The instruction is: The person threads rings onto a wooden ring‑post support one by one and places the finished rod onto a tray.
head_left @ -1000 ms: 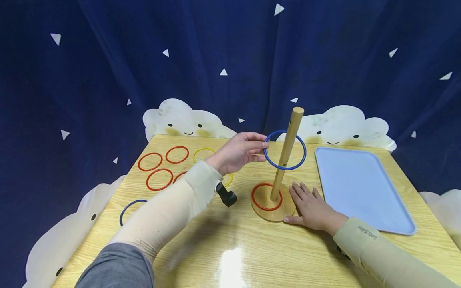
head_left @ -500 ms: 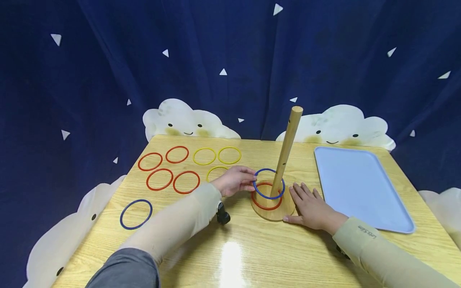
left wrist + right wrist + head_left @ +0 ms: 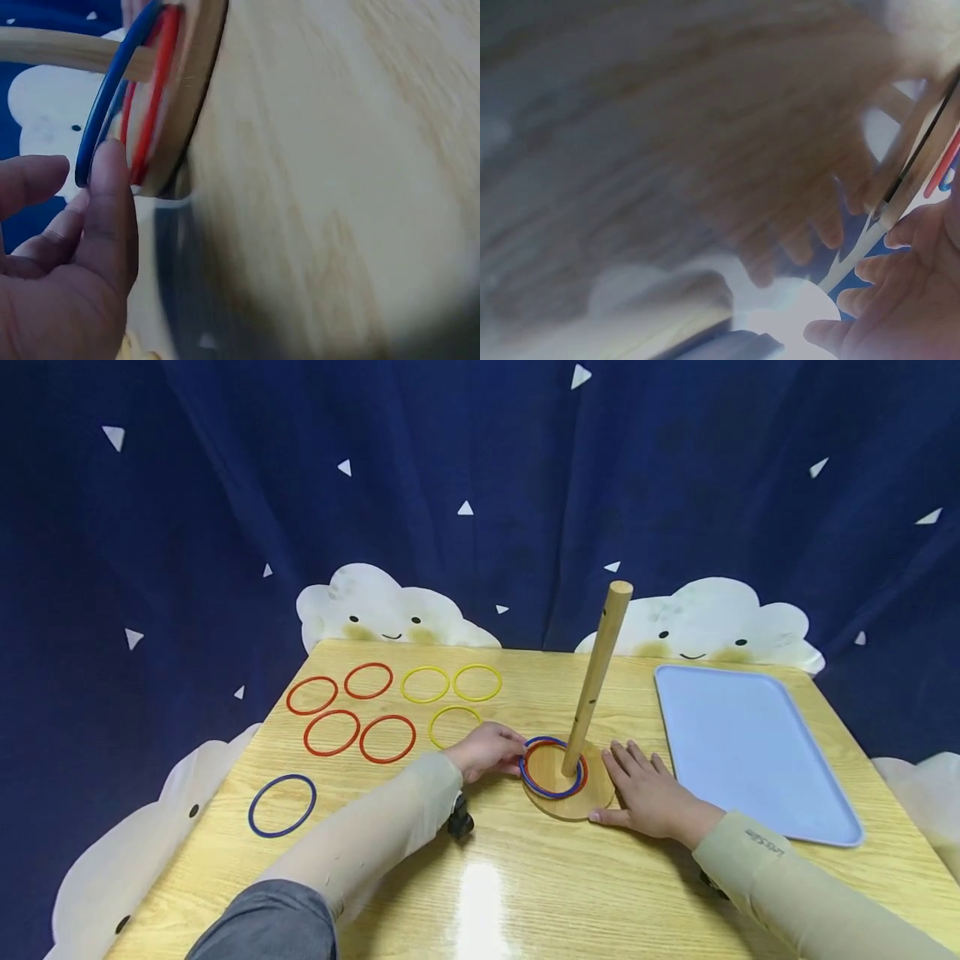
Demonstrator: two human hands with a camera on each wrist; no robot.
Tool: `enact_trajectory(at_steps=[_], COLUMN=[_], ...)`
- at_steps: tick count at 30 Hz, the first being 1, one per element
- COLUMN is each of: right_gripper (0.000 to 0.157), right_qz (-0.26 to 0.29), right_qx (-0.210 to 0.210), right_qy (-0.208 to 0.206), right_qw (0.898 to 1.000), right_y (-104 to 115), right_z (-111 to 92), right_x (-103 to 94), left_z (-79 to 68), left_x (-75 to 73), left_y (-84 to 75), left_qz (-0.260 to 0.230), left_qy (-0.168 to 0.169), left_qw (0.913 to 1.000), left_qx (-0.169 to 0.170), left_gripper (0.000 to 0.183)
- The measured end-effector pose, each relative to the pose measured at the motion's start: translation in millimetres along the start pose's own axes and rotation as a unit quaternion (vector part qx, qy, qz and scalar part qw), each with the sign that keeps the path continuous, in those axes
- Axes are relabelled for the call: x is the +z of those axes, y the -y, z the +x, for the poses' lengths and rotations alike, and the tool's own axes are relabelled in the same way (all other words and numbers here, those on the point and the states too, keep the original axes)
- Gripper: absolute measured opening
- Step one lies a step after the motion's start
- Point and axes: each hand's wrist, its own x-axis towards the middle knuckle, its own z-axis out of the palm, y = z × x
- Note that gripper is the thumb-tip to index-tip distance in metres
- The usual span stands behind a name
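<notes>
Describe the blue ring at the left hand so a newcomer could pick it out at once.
On the wooden table, find the tall post standing on a round base. Around the post's foot, just above a red ring, is the blue ring, held at its edge by the left hand. Unlike the red ring it is blue; unlike the other blue ring, it circles the post.

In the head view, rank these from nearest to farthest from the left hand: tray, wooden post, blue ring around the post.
1. Blue ring: at the fingertips of the left hand.
2. Wooden post: rising through the ring, to the hand's right.
3. Tray: farthest right, past the wooden post.
</notes>
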Motion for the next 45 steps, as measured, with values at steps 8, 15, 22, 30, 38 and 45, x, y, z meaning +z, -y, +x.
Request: enact_trajectory(at_steps=[8, 15, 22, 30, 38, 45], right_gripper=[0.104, 0.102, 0.102, 0.102, 0.103, 0.103], right_qz=[0.01, -0.001, -0.004, -0.002, -0.006, -0.012], right_qx=[0.011, 0.003, 0.001, 0.004, 0.003, -0.004], right_qy=[0.001, -0.001, 0.009, 0.015, 0.015, 0.019], right_qw=[1.0, 1.0, 1.0, 1.0, 1.0, 1.0], right_y=[-0.4, -1.4, -1.7, -1.8, -2.6, -0.6], right_z=[-3.0, -3.1, -3.3, -3.3, -1.5, -0.2], right_x=[-1.2, -2.7, -5.4, -6.6, -8.9, -5.2], left_z=[-27.6, -69.0, -120.4, -169.7, -195.1, -217.5], left_x=[-11.9, -73.2, -157.6, -225.1, -271.4, -272.6], left_y=[-15.2, -29.9, -40.7, -20.6, 33.3, 90.3], left_qz=[0.087, -0.095, -0.142, -0.118, 0.076, 0.076], left_qy=[0.015, 0.001, -0.091, -0.158, -0.255, -0.339], left_qw=[0.9944, 0.9879, 0.97, 0.9627, 0.9572, 0.9375], left_qx=[0.058, 0.123, 0.175, 0.185, 0.114, 0.019], left_gripper=[0.032, 0.023, 0.011, 0.007, 0.037, 0.036])
